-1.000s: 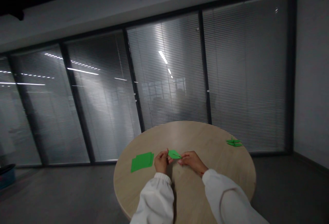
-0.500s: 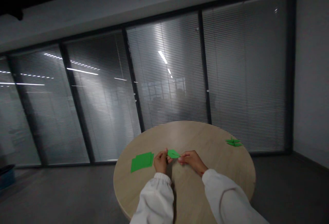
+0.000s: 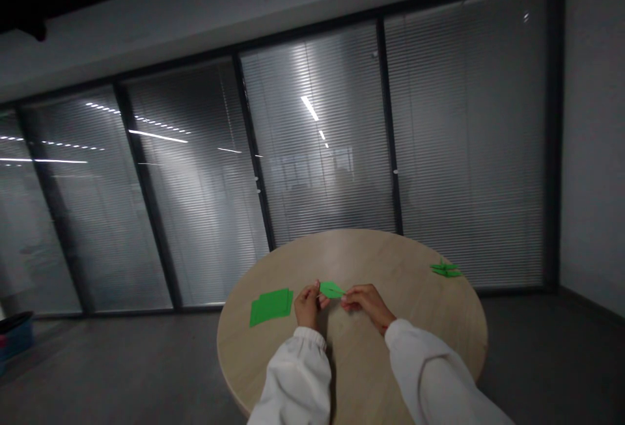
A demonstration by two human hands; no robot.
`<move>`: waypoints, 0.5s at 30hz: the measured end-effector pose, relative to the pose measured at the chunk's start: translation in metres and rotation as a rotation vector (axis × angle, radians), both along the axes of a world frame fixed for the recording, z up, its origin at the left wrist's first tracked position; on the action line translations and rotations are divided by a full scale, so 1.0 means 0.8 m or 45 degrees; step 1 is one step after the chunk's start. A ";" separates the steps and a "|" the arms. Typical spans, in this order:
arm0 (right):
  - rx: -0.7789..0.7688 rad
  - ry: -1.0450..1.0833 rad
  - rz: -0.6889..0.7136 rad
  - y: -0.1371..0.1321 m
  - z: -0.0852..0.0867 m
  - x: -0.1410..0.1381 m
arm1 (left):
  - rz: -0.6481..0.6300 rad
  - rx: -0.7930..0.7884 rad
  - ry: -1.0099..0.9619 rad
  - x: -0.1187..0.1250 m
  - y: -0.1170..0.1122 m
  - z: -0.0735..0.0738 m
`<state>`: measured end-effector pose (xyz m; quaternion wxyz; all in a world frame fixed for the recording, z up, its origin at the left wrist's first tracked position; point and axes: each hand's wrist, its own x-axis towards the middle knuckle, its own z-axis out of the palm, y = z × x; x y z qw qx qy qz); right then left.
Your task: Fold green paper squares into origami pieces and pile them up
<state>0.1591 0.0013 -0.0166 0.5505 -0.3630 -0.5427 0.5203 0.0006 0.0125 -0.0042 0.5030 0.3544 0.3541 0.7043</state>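
Though bright, folded paper partly unclear.

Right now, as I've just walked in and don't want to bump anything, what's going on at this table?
A person in white sleeves is handling a small piece of folded green paper over a round table. The left hand grips one end, and the right hand pinches the pointed other end. Flat green sheets lie overlapping left of the hands. Pointed green shapes sit near the right edge, too small to count.
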 end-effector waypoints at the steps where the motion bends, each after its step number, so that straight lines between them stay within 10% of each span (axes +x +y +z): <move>1: -0.002 -0.008 0.000 0.001 -0.001 0.000 | -0.012 -0.011 -0.008 0.000 0.001 -0.001; 8: 0.103 -0.171 -0.102 0.017 -0.018 0.002 | -0.056 -0.130 0.017 -0.002 0.005 -0.007; 15: 0.704 -0.496 -0.359 0.006 -0.009 0.003 | 0.040 -0.165 0.177 0.001 0.003 -0.008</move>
